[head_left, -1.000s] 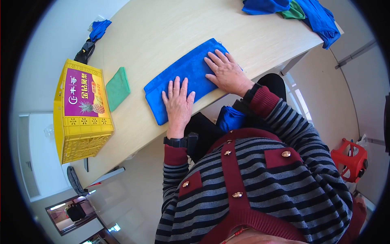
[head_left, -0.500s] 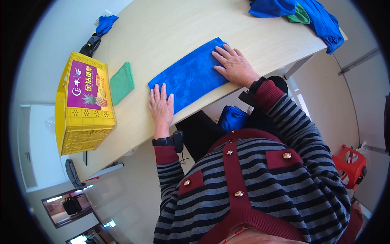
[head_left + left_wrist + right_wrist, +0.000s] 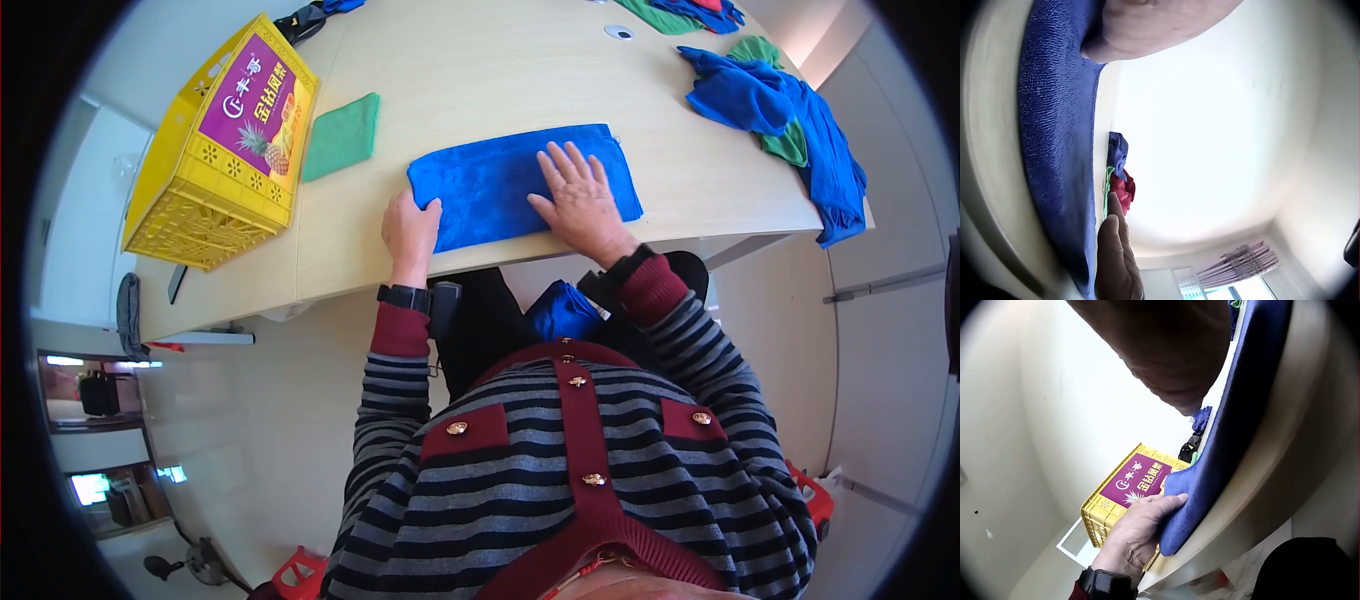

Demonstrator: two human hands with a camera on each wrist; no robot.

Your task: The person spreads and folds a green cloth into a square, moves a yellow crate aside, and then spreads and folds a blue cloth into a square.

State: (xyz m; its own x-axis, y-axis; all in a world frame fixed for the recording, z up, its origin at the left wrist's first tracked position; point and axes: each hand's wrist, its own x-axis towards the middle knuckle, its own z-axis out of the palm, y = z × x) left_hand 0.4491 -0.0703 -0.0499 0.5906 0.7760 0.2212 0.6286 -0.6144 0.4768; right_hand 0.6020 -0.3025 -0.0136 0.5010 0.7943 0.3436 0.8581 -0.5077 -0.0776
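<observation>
A folded blue towel [image 3: 485,190] lies flat along the front edge of the table. At its left end my left hand [image 3: 407,238] grips the edge, with the thumb on top and the fingers curled out of sight beneath. The right wrist view shows this left hand [image 3: 1135,531] pinching the towel's slightly raised corner [image 3: 1179,534]. My right hand [image 3: 582,208] rests palm down on the right part of the towel, fingers straight and a little spread. Close up in the left wrist view, the towel [image 3: 1054,131] shows a looped, fuzzy surface.
Left of the towel lies a folded green cloth [image 3: 342,136], beside a yellow plastic crate [image 3: 205,205] with a pineapple label. Blue and green cloths [image 3: 800,110] are heaped at the table's right corner, partly hanging over. A bundled blue cloth [image 3: 562,312] is below the table edge.
Before, both hands lay flat on the towel. My left hand has slid to the left end and curled round its edge; the right stays flat. The head view has turned and shifted.
</observation>
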